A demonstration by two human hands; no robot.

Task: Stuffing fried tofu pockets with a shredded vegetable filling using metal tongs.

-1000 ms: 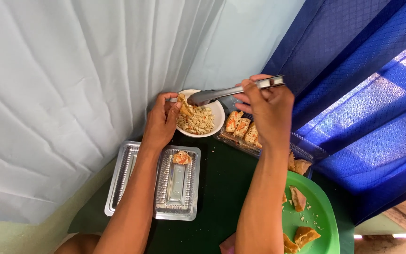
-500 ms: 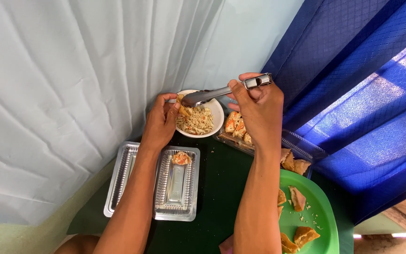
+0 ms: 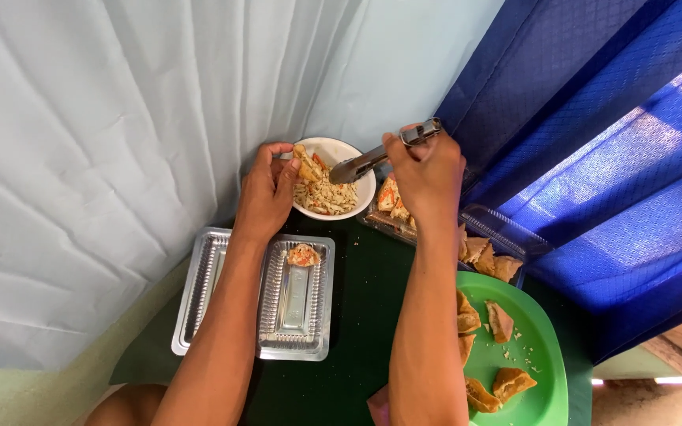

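Nearest: round green plastic plate (image 3: pixel 542 359) w/ fried brown pastry pieces, right side. Left: open clear plastic clamshell tray (image 3: pixel 294 296), one filled piece at its far end. Beyond, left hand (image 3: pixel 266 193) pinches a fried piece over white bowl of shredded filling (image 3: pixel 333 189). Right hand (image 3: pixel 428 170) grips metal tongs (image 3: pixel 376 158), tips in bowl. Behind: blue curtain (image 3: pixel 593 134).

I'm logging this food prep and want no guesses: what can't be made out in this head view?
- Tips of the metal tongs: buried in the shredded filling in the white bowl.
- Piece in the left hand: fingers cover most of it.
- Green plate: cut off by the bottom edge.
- Clear tray of pastries: right hand hides it.
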